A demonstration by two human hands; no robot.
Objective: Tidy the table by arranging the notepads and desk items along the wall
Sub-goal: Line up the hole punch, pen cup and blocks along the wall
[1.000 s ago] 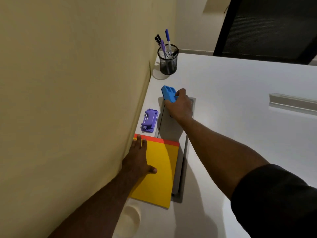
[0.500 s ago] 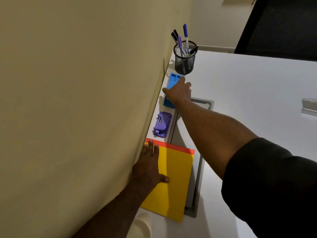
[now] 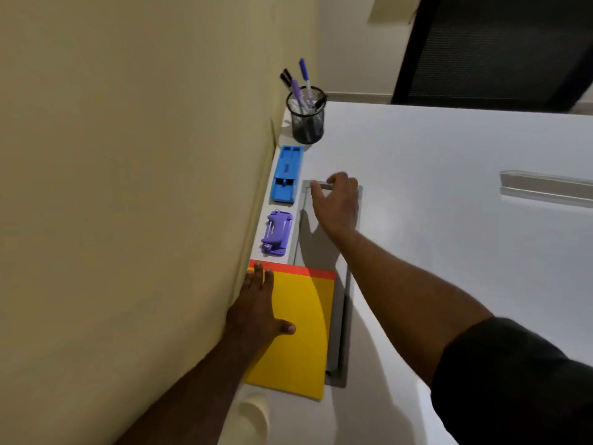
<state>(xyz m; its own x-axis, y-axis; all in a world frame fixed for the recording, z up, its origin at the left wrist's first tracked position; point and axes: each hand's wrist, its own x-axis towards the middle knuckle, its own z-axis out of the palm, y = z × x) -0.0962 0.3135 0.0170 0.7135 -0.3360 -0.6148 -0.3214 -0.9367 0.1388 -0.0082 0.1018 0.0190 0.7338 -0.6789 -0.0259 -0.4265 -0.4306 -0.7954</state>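
A yellow notepad (image 3: 301, 332) with a red top strip lies flat against the wall, and my left hand (image 3: 256, 311) rests palm down on its left side, fingers spread. Beyond it along the wall sit a purple stapler-like item (image 3: 276, 232), then a blue plastic desk item (image 3: 287, 173), then a black mesh pen cup (image 3: 307, 118) holding several pens. My right hand (image 3: 337, 202) hovers empty over the grey cable hatch, just right of the blue item, with fingers loosely apart.
A grey rectangular cable hatch (image 3: 348, 284) is set into the white table (image 3: 433, 252) beside the notepad. A second metal hatch strip (image 3: 545, 187) lies at the far right. A pale round object (image 3: 253, 415) sits by the wall near me. A dark chair back stands behind the table.
My right hand set the blue item down against the wall between the purple item and the pen cup, let go, and drew back over the hatch. My left hand stayed on the notepad.
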